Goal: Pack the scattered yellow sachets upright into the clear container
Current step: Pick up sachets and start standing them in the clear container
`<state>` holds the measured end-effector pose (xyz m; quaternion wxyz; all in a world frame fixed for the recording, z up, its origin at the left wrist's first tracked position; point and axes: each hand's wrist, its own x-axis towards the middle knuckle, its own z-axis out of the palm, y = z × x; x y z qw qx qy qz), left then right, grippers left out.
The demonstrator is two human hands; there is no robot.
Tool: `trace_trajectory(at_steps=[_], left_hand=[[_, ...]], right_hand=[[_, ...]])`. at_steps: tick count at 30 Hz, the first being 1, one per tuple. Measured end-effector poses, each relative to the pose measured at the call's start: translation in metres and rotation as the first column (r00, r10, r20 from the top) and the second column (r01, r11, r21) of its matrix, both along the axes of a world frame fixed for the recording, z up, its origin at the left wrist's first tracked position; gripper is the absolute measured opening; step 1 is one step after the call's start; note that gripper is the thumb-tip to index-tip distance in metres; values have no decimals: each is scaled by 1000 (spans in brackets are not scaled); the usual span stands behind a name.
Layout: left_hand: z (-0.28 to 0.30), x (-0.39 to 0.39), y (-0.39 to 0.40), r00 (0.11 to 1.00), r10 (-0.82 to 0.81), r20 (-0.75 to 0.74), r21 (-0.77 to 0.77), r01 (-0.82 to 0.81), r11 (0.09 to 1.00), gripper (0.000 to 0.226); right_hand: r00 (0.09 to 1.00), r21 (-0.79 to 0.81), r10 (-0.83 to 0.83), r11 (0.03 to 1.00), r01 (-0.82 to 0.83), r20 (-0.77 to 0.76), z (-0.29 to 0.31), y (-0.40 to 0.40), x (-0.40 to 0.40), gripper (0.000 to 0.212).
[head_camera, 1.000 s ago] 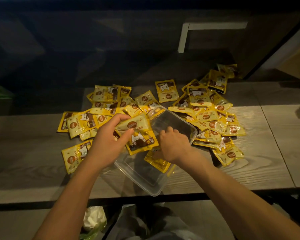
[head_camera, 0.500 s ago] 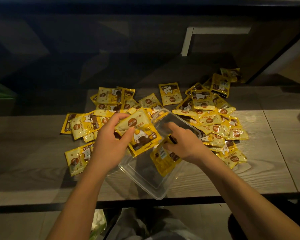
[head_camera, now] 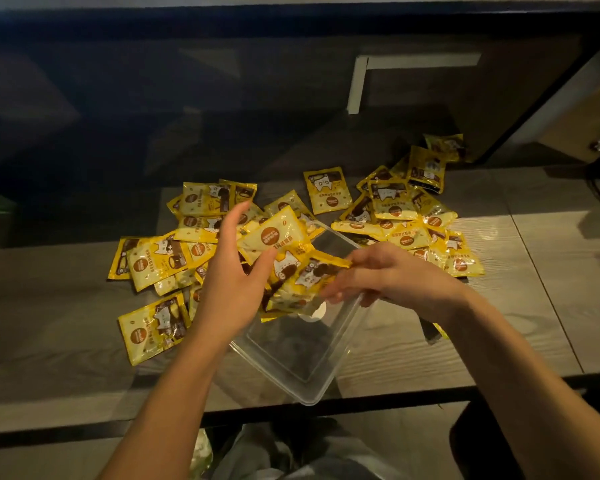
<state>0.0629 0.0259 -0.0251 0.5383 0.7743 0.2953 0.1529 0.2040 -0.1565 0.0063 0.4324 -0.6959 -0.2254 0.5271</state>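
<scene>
1. A clear rectangular plastic container [head_camera: 293, 355] is sitting on the grey wood-grain table [head_camera: 499, 334], one corner reaching over the table's near edge.
2. The person's left hand [head_camera: 231, 278] is hovering over the container's far left corner, thumb and fingers curling round a small bunch of yellow foil sachets printed with a cartoon cat and a brown round logo [head_camera: 278, 244].
3. The right hand [head_camera: 392, 275] is reaching in from the container's right side, its fingers pinching one more yellow sachet [head_camera: 312, 275] against the bunch above the container's far end.
4. Whether any sachet is already standing inside the container cannot be told; its near half is showing only bare clear plastic.
5. Loose sachets are lying flat in a heap left of the container [head_camera: 160, 258], with a single one [head_camera: 153, 327] resting nearest the table edge on that side.
6. A second heap [head_camera: 406, 220] is spreading beyond and to the right of the container, trailing toward the far right corner of the table.
7. One sachet [head_camera: 327, 190] is lying apart, directly beyond the container.
</scene>
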Motion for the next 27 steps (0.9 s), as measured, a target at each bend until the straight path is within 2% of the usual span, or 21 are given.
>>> trace_trajectory(at_steps=[3,5,7,10,12,14,17,20,22,24,27], left_hand=[[2,1,-3,999,20,-43,-53,-22,998,67],[1,2,-4,997,12,-79,-54,-17,998,65],[-1,3,-4,996,8,-89,-96,-17,995,55],[-3,5,-3,997,4,-78,-173,-18,985,40],[-4,6,-3,997,14,-71,-205,-28,978,34],[-6,6,-2,999,38,-38,-257,-46,965,29],[-6,6,-3,995,97,30,-391,-78,917,22],[-8,6,-4,987,143,75,-521,-83,850,24],[-8,6,-5,984,156,81,-574,-82,815,26],[-9,8,-7,985,150,89,-598,-67,798,26],[-8,11,-9,982,164,94,-609,-73,790,24]], right_hand=[[968,0,-70,997,72,243,2,3,-2,33],[926,-16,-60,997,71,373,4,6,-2,34],[900,-20,-48,998,63,433,5,8,-1,30],[900,11,-62,998,64,431,4,7,0,30],[907,60,-111,994,95,406,2,4,-1,30],[925,130,-196,978,162,326,-2,2,-3,20],[926,245,-377,899,364,7,-10,-2,-10,11],[791,279,-525,745,606,-315,-19,-4,-18,23],[685,270,-566,646,714,-458,-24,-2,-26,29],[644,277,-597,594,756,-478,-29,5,-37,29],[666,301,-674,594,746,-320,-34,16,-56,22]])
